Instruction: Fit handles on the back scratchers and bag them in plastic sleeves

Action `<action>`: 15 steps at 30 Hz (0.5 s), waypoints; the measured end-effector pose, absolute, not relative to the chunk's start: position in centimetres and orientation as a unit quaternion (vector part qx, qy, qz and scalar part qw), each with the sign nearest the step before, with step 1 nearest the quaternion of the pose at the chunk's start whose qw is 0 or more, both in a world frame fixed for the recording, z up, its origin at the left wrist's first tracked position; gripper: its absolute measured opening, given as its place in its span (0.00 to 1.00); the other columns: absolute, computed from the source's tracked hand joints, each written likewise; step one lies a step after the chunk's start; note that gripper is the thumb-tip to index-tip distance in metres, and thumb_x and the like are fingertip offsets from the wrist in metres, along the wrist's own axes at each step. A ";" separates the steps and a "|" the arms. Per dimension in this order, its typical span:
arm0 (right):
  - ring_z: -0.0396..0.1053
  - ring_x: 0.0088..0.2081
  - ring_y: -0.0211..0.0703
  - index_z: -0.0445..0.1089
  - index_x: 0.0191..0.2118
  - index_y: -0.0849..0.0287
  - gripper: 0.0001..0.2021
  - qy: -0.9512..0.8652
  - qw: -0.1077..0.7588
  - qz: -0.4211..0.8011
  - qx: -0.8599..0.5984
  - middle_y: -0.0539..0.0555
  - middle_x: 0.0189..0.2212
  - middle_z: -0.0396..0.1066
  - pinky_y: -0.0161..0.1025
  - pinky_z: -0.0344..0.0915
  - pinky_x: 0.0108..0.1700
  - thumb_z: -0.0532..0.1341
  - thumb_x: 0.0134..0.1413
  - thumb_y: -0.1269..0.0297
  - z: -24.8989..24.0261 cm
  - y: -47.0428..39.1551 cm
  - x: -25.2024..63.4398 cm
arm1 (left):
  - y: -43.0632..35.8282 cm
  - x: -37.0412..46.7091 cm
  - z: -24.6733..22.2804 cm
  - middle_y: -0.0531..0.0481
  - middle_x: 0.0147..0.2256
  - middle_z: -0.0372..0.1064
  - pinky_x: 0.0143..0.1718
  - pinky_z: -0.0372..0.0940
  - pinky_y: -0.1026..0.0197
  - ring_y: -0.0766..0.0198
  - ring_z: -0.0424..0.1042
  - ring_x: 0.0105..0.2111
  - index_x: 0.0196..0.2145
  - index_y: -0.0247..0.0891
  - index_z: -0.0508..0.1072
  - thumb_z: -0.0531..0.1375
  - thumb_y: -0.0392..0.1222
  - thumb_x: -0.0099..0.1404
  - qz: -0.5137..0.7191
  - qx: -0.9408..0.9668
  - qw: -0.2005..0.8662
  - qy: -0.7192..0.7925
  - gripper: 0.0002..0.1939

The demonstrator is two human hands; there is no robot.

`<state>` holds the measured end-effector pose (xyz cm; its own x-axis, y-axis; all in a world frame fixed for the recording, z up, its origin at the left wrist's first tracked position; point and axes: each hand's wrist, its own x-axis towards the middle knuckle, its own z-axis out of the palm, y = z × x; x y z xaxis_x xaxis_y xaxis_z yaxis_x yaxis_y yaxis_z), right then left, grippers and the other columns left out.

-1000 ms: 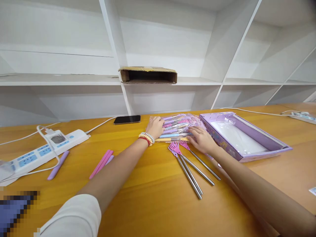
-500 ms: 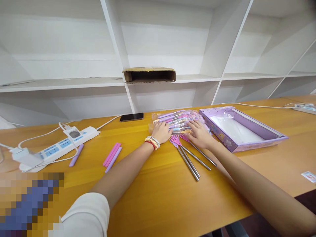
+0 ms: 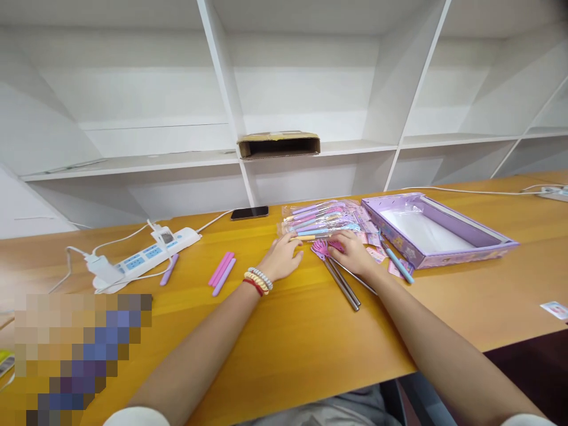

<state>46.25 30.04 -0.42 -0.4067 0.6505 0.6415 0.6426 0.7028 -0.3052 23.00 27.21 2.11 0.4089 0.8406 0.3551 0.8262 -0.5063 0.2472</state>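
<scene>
Several colourful rods in clear plastic bags [image 3: 322,218] lie in a pile at the table's back. My left hand [image 3: 280,258], with bracelets on its wrist, is at the pile's near left edge, fingers apart. My right hand [image 3: 350,251] is over the pink claw-shaped heads [image 3: 320,248] of several metal rods [image 3: 344,284]; its fingertips are partly hidden, so its grip cannot be made out. Two pink tubes and a purple tube [image 3: 224,277] lie to the left. A blue-handled rod [image 3: 399,265] rests on small cards at the right.
An open purple box [image 3: 426,260] stands at the right. A phone [image 3: 249,212] and a power strip [image 3: 148,257] with cables and a purple tube [image 3: 169,270] are at the left. Behind, a cardboard box [image 3: 279,145] sits on white shelves.
Both hands have drawn back from the top of the bagged pile to its near edge. The blue-handled rod and cards beside the purple box now show. The camera view has shifted slightly.
</scene>
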 end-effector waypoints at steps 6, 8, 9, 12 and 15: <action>0.67 0.38 0.46 0.71 0.35 0.60 0.09 -0.826 0.365 0.068 -0.423 0.57 0.34 0.72 0.44 0.61 0.43 0.56 0.51 0.64 -0.8 29.2 46.4 | 24.0 19.2 1.0 0.44 0.50 0.63 0.55 0.54 0.54 0.56 0.62 0.51 0.47 0.38 0.67 0.50 0.48 0.62 0.152 0.841 0.115 0.507 0.19; 0.68 0.37 0.45 0.72 0.34 0.59 0.09 -0.822 0.363 0.084 -0.431 0.56 0.33 0.72 0.43 0.62 0.41 0.56 0.51 0.64 -0.6 28.7 46.3 | 23.6 18.6 0.3 0.44 0.52 0.61 0.56 0.52 0.53 0.56 0.59 0.53 0.49 0.38 0.67 0.49 0.49 0.63 0.151 0.835 0.117 0.515 0.20; 0.68 0.36 0.45 0.72 0.34 0.59 0.09 -0.816 0.373 0.085 -0.433 0.56 0.33 0.73 0.42 0.62 0.41 0.56 0.50 0.64 -0.5 28.5 46.3 | 23.5 18.4 0.0 0.44 0.54 0.60 0.57 0.51 0.53 0.56 0.58 0.55 0.49 0.38 0.66 0.49 0.49 0.63 0.152 0.834 0.117 0.518 0.21; 0.69 0.35 0.45 0.72 0.32 0.59 0.09 -0.758 0.445 0.065 -0.473 0.55 0.32 0.73 0.42 0.63 0.40 0.56 0.49 0.63 0.6 28.7 47.3 | 23.5 18.2 -0.7 0.44 0.56 0.58 0.58 0.49 0.52 0.56 0.56 0.56 0.51 0.38 0.66 0.49 0.50 0.63 0.163 0.830 0.124 0.519 0.22; 0.68 0.30 0.43 0.72 0.31 0.61 0.11 -0.648 0.519 0.040 -0.556 0.55 0.29 0.73 0.40 0.63 0.37 0.55 0.47 0.62 2.6 30.2 50.6 | 23.7 18.1 -0.8 0.43 0.57 0.57 0.59 0.48 0.53 0.56 0.54 0.58 0.52 0.37 0.65 0.50 0.51 0.62 0.161 0.826 0.147 0.519 0.24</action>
<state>50.59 30.15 2.58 0.1581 0.7622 0.6278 0.6789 0.3777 -0.6296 18.07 23.71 -0.80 0.4094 0.9053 0.1132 0.8107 -0.4179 0.4101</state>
